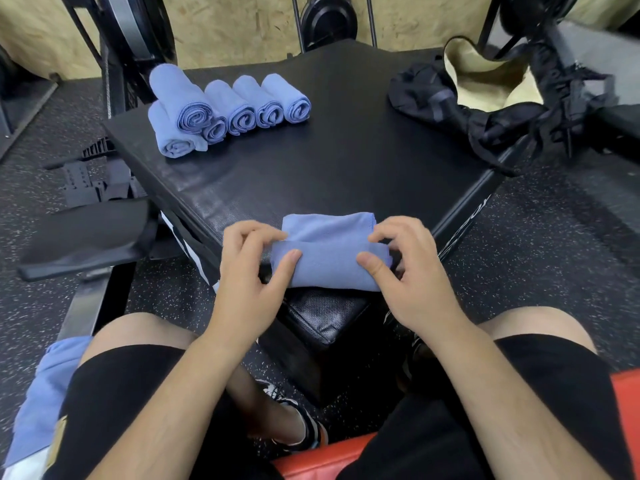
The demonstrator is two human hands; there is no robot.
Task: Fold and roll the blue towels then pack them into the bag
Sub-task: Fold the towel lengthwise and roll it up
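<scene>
Blue towel roll (330,268) between curled fingers (256,233)

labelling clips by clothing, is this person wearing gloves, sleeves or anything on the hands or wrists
No. The left hand and right hand are bare, without gloves, rings or a watch. Both forearms are uncovered as far as the frame shows.

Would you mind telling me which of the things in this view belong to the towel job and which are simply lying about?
Job: half-rolled towel, gripped by left hand and right hand; rolled towels; bag; blue cloth pile, likely more towels; black box as worktop.
Lying about: black disc; bench pad; red seat.
</scene>
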